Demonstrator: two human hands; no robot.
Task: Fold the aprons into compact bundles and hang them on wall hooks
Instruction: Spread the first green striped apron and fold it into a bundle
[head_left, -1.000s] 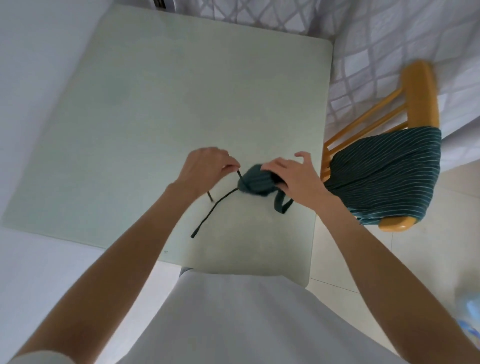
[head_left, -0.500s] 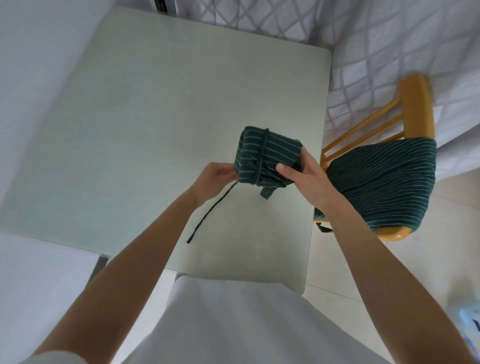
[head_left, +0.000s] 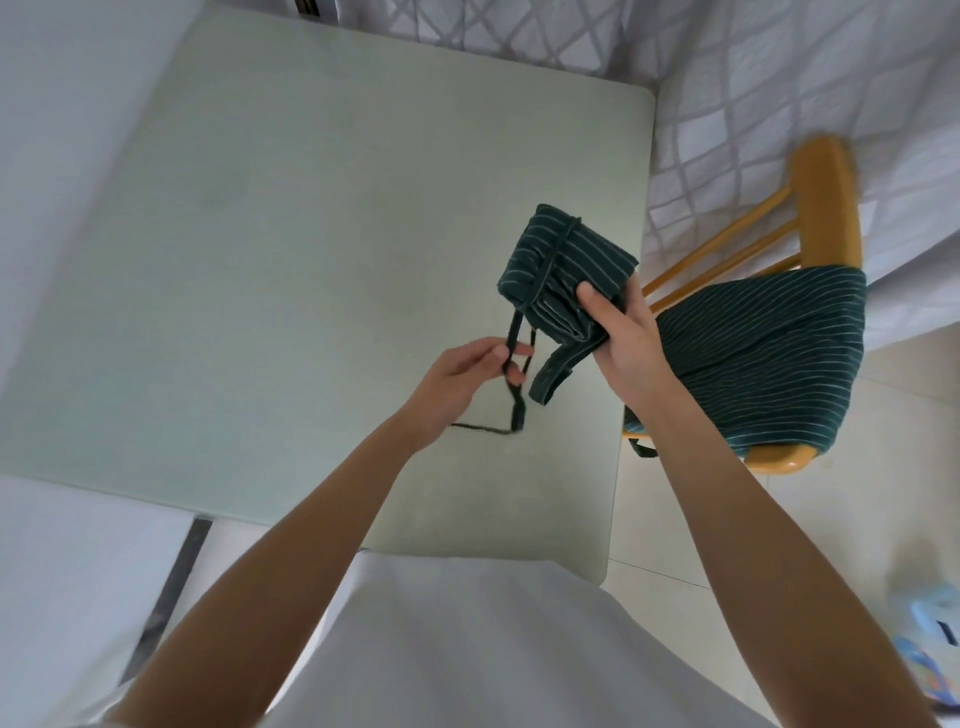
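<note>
A dark green striped apron folded into a compact bundle (head_left: 563, 265) is held up above the table, with a thin tie wrapped once around it. My right hand (head_left: 621, 338) grips the bundle's lower right corner. My left hand (head_left: 475, 371) pinches the thin dark tie (head_left: 514, 343) just below the bundle; the tie's loose end trails down onto the table. A wider strap loop (head_left: 553, 376) hangs from the bundle between my hands. A second green striped apron (head_left: 769, 353) lies draped over the chair.
The pale green table (head_left: 291, 249) fills the middle of the view. A yellow wooden chair (head_left: 826, 197) stands at its right side against a white quilted cover. The tiled floor lies at the lower right, with a blue object (head_left: 935, 634) on it.
The bundle has risen off the table and turned to show its striped face. My left hand has slid down along the tie, away from the bundle.
</note>
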